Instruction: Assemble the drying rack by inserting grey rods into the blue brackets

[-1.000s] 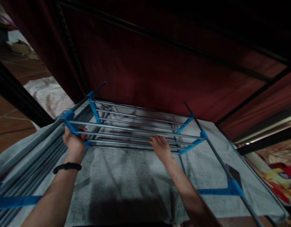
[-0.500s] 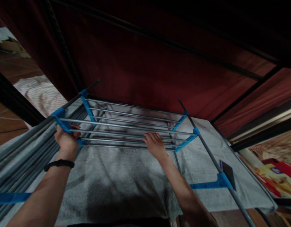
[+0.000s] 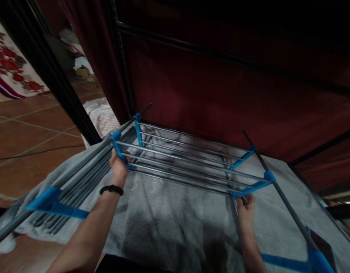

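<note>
A grey metal drying rack (image 3: 186, 157) with blue plastic joints stands in front of me, its top section of parallel rods held level. My left hand (image 3: 118, 168), with a black band on the wrist, is closed round the rack's left blue joint. My right hand (image 3: 244, 204) is closed on the rack's near right corner, just under a blue joint. A pale grey towel (image 3: 175, 216) lies spread over the rack's lower rods beneath both hands. The fingertips of both hands are partly hidden behind the rods.
A dark red curtain (image 3: 209, 87) with black frame bars hangs right behind the rack. Brown floor tiles (image 3: 27, 148) lie to the left, with a striped cloth (image 3: 99, 115) on them. A folded wing of rods (image 3: 69, 182) slopes down at the left.
My right hand has left the middle rods and gone to the right corner, where it now grips. The view has swung left. My left hand keeps its hold.
</note>
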The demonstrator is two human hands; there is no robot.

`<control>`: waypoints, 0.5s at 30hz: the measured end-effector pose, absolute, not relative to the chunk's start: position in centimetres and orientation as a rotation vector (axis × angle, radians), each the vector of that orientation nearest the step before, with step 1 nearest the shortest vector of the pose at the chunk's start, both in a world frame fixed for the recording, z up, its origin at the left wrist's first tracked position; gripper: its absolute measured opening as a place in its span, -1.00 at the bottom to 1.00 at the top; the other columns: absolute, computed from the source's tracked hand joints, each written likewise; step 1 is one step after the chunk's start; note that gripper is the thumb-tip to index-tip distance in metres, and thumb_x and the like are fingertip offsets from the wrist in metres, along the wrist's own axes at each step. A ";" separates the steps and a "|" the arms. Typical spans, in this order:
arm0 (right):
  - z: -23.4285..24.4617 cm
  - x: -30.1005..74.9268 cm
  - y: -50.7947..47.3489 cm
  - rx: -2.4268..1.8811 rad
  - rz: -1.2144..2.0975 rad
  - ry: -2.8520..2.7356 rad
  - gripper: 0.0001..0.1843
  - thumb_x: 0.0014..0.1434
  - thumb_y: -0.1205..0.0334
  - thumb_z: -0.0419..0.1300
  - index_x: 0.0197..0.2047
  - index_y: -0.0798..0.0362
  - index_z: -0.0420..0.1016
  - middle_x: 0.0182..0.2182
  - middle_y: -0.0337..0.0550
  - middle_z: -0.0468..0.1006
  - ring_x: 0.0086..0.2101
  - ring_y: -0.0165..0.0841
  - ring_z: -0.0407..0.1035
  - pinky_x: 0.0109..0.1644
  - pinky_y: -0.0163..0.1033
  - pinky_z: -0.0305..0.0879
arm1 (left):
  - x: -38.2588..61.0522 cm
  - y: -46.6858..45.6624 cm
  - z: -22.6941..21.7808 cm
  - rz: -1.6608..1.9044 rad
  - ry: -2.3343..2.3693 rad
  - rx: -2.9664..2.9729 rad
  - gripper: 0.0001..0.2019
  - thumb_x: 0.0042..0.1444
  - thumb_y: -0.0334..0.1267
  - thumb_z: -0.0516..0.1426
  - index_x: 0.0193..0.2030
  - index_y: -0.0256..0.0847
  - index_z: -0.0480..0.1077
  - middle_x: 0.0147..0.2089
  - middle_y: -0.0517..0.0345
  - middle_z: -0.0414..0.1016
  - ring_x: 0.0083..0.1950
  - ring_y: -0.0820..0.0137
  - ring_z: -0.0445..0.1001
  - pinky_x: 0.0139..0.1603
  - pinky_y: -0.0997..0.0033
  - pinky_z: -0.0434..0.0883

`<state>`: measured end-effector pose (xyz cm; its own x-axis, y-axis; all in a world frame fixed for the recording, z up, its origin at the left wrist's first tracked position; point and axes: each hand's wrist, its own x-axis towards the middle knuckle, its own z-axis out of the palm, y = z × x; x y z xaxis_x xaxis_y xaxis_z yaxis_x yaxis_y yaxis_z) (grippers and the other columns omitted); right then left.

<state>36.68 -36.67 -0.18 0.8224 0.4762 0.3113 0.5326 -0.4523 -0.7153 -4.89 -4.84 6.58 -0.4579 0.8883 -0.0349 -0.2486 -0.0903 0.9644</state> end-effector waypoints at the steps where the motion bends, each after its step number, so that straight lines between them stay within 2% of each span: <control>1: 0.0 37.3 -36.4 -2.061 0.029 -0.725 -0.47 0.20 -0.06 -0.05 0.14 0.01 0.32 -0.04 0.25 0.51 -0.05 -0.13 0.48 -0.10 -0.08 0.39 | -4.8 -5.0 6.5 1.694 1.336 0.761 -0.63 0.29 0.01 -0.07 -0.43 -0.16 0.27 -0.58 0.19 0.27 -0.58 0.40 0.21 -0.54 0.38 0.20; 3: 0.1 38.2 -35.9 -1.982 0.157 -0.672 -0.55 0.14 -0.08 0.03 0.02 -0.04 0.36 -0.07 0.24 0.53 -0.04 -0.09 0.48 -0.06 -0.04 0.36 | -4.8 -5.1 6.2 1.709 1.371 0.749 -0.63 0.28 -0.01 -0.07 -0.47 -0.14 0.24 -0.62 0.20 0.23 -0.58 0.38 0.21 -0.53 0.37 0.23; 7: -0.5 39.4 -35.8 -2.099 0.082 -0.621 -0.64 0.05 -0.14 0.08 -0.17 -0.11 0.33 -0.18 0.14 0.56 -0.13 -0.03 0.48 -0.09 0.05 0.32 | -4.5 -4.9 6.1 1.737 1.417 0.720 -0.63 0.29 -0.05 -0.09 -0.53 -0.12 0.18 -0.66 0.21 0.16 -0.61 0.38 0.17 -0.57 0.40 0.21; 10: -0.7 40.6 -35.6 -2.172 0.045 -0.616 -0.69 0.03 -0.13 0.07 -0.22 -0.15 0.29 -0.27 0.07 0.55 -0.22 -0.02 0.46 -0.18 0.06 0.29 | -4.1 -4.3 6.5 1.734 1.412 0.722 -0.61 0.30 -0.04 -0.10 -0.54 -0.11 0.18 -0.67 0.22 0.15 -0.64 0.40 0.14 -0.59 0.41 0.18; 15: 0.2 42.5 -34.0 -2.188 -0.013 -0.595 -0.74 0.03 -0.09 0.08 -0.24 -0.17 0.26 -0.32 0.10 0.54 -0.29 -0.06 0.44 -0.24 0.02 0.23 | -2.8 -3.3 7.4 1.676 1.397 0.764 -0.55 0.32 0.01 -0.12 -0.55 -0.12 0.23 -0.66 0.20 0.22 -0.63 0.41 0.18 -0.59 0.41 0.20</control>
<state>42.53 -34.00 0.23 0.8869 0.4114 0.2101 0.4200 -0.5289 -0.7374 -2.82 -3.28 7.36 -0.4918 0.8696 -0.0443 -0.2002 -0.0635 0.9777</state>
